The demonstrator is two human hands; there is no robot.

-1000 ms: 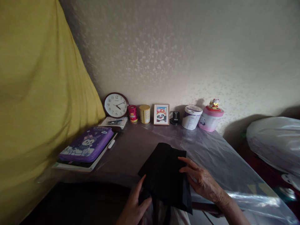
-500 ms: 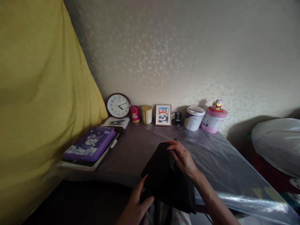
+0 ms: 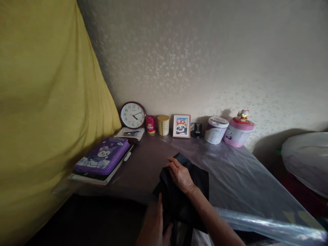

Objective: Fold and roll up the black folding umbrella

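From far away, I see the half-curled right hand (image 3: 180, 176) on top of the floppy, folded black cloth (image 3: 180, 203), the half-open left hand (image 3: 153, 222) at its near left side, grips unclear.

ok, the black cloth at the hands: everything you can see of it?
The black cloth looks like thin, smooth fabric with a faint sheen and no visible print. It is partly folded and rumpled, at the near edge of the table. The right hand lies over its upper part, forearm across it; the blurred left hand is at its near left edge, grip unclear.
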